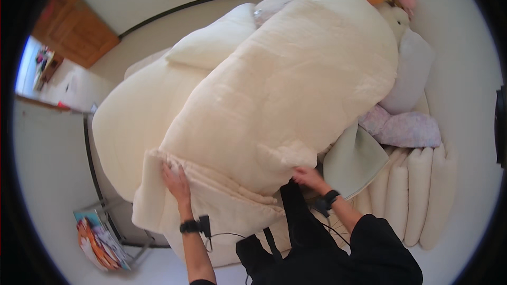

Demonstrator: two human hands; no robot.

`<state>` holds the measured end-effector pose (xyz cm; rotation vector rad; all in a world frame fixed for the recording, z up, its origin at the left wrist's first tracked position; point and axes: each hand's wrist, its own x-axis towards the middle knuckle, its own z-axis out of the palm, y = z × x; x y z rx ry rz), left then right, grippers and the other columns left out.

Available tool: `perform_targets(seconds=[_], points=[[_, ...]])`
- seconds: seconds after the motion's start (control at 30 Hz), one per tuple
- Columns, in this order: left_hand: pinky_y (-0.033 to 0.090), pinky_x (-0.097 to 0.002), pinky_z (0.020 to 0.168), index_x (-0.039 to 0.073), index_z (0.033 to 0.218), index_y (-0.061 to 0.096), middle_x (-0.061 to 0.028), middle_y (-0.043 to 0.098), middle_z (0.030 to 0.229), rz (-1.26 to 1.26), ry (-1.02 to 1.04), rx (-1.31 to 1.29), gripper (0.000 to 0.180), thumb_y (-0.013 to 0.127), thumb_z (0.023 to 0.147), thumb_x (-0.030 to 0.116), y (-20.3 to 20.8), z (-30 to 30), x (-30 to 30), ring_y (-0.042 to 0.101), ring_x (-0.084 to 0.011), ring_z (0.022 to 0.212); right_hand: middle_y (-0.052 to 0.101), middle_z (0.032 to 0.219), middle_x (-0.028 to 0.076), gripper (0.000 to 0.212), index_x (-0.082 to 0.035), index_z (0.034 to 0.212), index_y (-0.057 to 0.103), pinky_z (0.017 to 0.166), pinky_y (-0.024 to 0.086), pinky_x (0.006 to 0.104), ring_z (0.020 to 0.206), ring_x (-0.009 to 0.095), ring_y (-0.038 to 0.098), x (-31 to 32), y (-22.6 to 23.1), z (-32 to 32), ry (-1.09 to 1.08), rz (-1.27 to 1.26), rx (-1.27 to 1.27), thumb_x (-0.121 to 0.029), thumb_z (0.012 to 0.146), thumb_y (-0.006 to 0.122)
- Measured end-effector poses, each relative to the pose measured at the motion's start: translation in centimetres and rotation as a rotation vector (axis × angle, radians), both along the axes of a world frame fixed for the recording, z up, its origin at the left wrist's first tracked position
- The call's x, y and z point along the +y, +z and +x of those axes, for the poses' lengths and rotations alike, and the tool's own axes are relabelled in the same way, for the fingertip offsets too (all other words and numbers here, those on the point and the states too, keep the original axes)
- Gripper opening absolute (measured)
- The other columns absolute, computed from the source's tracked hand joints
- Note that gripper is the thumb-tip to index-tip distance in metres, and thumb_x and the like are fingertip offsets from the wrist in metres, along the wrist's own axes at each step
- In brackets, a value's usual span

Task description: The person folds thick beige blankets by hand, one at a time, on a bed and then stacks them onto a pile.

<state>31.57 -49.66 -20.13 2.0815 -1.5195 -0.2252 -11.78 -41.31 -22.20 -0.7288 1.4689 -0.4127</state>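
The person is folding the cream duvet (274, 89) on the bed (422, 190), left hand (176, 179) pressing with spread fingers, right hand (309, 176) pinching its edge; squaring the fold seemingly comes next.

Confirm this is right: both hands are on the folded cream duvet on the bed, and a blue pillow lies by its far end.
Not quite. The head view shows the left hand and right hand on the folded cream duvet, but the pillow by its far end is cream, not blue.
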Motion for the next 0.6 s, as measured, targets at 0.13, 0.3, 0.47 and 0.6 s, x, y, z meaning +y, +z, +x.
perform_targets(seconds=[0.13, 0.3, 0.47, 0.6], points=[[0.021, -0.0478, 0.102, -0.002, 0.134, 0.02, -0.0262, 0.025, 0.135, 0.305, 0.025, -0.14, 0.087, 0.064, 0.073, 0.041, 0.0, -2.3, 1.1, 0.022, -0.0398, 0.126, 0.06, 0.074, 0.001, 0.028, -0.003, 0.099, 0.059, 0.051, 0.043, 0.0213, 0.058, 0.007, 0.053, -4.0, 2.2, -10.9, -0.441, -0.102, 0.276, -0.024, 0.081, 0.059], [0.021, -0.0456, 0.103, -0.003, 0.134, 0.02, -0.0269, 0.027, 0.134, 0.428, 0.002, -0.137, 0.092, 0.067, 0.069, 0.043, -2.1, -0.2, 0.5, 0.023, -0.0412, 0.125, 0.061, 0.083, 0.004, 0.042, -0.004, 0.105, 0.056, 0.065, 0.044, 0.0267, 0.073, 0.014, 0.055, -9.8, 4.0, -25.9, -0.595, -0.361, 0.811, -0.031, 0.075, 0.067], [0.023, -0.0448, 0.102, -0.004, 0.133, 0.022, -0.027, 0.03, 0.132, 0.471, -0.013, -0.155, 0.092, 0.07, 0.067, 0.041, -2.1, 1.9, 0.0, 0.026, -0.0407, 0.123, 0.058, 0.104, 0.005, 0.058, 0.0, 0.114, 0.051, 0.08, 0.043, 0.0284, 0.09, 0.016, 0.055, -18.1, 6.5, -30.3, -0.887, -0.343, 0.42, -0.031, 0.07, 0.073], [0.028, -0.0418, 0.099, -0.003, 0.126, 0.034, -0.0226, 0.041, 0.125, 0.496, -0.118, -0.01, 0.083, 0.072, 0.065, 0.04, -0.7, 2.6, -1.8, 0.036, -0.0366, 0.116, 0.055, 0.112, 0.007, 0.057, -0.001, 0.117, 0.049, 0.084, 0.043, 0.0287, 0.1, 0.016, 0.053, -19.0, 4.1, -33.9, -0.923, -0.402, 0.168, -0.034, 0.074, 0.068]])
